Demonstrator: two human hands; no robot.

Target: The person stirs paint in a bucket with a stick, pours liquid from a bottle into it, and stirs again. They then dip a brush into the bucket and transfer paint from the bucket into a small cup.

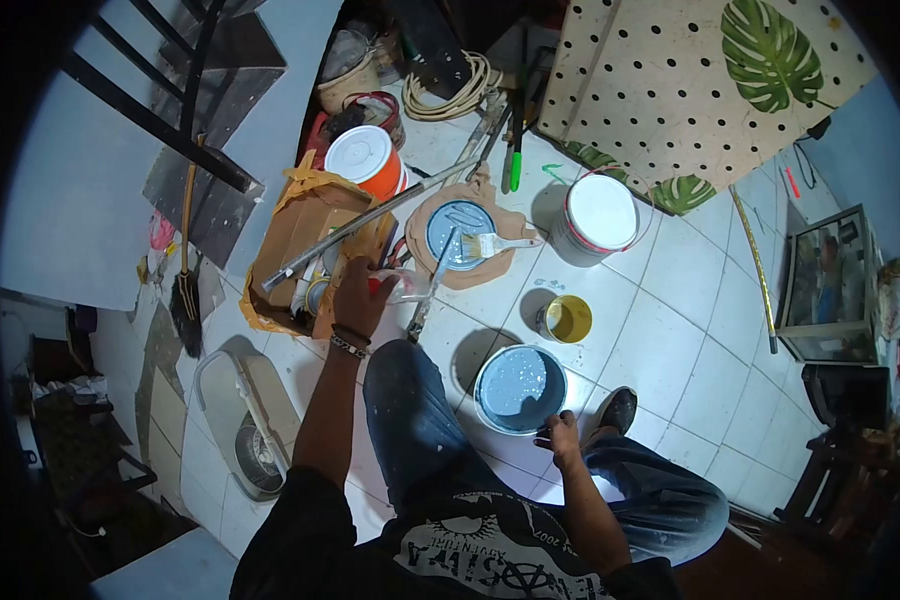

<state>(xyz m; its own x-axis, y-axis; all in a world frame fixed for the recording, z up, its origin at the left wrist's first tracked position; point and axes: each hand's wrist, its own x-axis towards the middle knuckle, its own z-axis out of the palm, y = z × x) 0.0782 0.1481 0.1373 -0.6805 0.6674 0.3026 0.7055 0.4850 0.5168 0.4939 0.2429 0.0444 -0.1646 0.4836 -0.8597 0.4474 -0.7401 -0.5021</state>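
Note:
My left hand (356, 298) is at the right side of a cardboard box (280, 235), its fingers closed round a clear plastic container (404, 287) with some red at its near end. Beside the rim of a bucket of blue-grey paint (521, 390), my right hand (562, 436) hangs with loosely bent fingers apart and nothing visible in them. A paintbrush (500, 244) lies across a blue-smeared lid (460, 222) on brown paper. A paint-marked stick (434, 285) also rests over that lid. Above the bucket stands a small yellow-lined tin (568, 319).
A white-lidded pail (601, 214) and an orange-and-white tub (362, 158) stand farther back. A metal pole (370, 216) crosses the box. At left lie a grey mop bucket (232, 405) and a broom (185, 290). A leaf-patterned board (670, 90) leans at the back right.

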